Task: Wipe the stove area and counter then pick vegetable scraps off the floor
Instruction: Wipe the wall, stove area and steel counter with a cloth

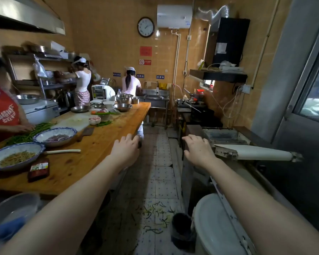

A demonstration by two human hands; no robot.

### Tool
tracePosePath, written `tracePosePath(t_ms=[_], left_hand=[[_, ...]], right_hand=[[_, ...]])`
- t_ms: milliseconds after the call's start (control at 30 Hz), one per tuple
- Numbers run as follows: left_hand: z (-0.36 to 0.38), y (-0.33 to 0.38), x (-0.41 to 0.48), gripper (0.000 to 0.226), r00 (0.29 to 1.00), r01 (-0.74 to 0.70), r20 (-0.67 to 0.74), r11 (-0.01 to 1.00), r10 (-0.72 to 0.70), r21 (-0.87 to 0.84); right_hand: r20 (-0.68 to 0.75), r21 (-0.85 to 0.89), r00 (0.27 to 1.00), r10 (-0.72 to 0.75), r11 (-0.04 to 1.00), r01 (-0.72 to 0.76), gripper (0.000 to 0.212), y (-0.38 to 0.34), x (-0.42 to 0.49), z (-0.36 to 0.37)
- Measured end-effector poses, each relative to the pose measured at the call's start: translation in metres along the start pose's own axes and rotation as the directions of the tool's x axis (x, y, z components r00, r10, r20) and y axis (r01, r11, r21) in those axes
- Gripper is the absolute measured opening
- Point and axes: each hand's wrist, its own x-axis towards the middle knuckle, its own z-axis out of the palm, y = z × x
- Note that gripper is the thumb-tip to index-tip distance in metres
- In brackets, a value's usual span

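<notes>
Both my arms reach forward over the tiled aisle. My left hand [126,150] hovers by the right edge of the long wooden counter [92,155], fingers relaxed, holding nothing. My right hand [198,149] hangs at the same height near the metal machine on the right, fingers loosely bent and empty. Green and pale vegetable scraps [156,217] lie scattered on the floor below my arms. The stove [201,111] with a dark wok stands far back on the right.
The counter carries blue-rimmed plates [17,155], a leek stalk [63,151], a cleaver [87,132], green beans and steel bowls. A person in a red apron [4,115] works at its left; two people stand at the far sinks. A dark bin [182,229] and white tub [214,225] sit low right.
</notes>
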Motion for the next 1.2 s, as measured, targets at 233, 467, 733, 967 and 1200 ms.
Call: tracePosePath(t_ms=[233, 467, 733, 967, 1200], left_hand=[[0.021, -0.044, 0.066, 0.044, 1.000, -0.001, 0.029, 1.000, 0.000, 0.020], [0.061, -0.074, 0.127, 0.042, 0.999, -0.041, 0.029, 0.999, 0.040, 0.018], [0.104, -0.090, 0.189, 0.033, 0.992, -0.128, 0.002, 0.992, 0.128, -0.014], [0.131, -0.099, 0.270, 0.036, 0.994, -0.112, -0.014, 0.994, 0.112, 0.009], [0.147, -0.087, 0.375, 0.035, 0.998, -0.067, 0.021, 0.997, 0.066, 0.034]], right_hand=[[0.045, 0.001, 0.998, 0.051, 0.999, -0.051, 0.055, -0.010, 0.069, 0.037], [0.083, 0.050, 0.994, 0.068, 0.996, -0.072, 0.056, -0.020, 0.121, 0.082], [0.141, 0.117, 0.980, 0.141, 0.981, -0.158, 0.055, -0.009, 0.174, 0.107], [0.147, 0.122, 0.978, 0.145, 0.979, -0.163, 0.056, 0.021, 0.249, 0.135], [0.180, 0.122, 0.975, 0.128, 0.981, -0.151, 0.054, 0.079, 0.337, 0.156]])
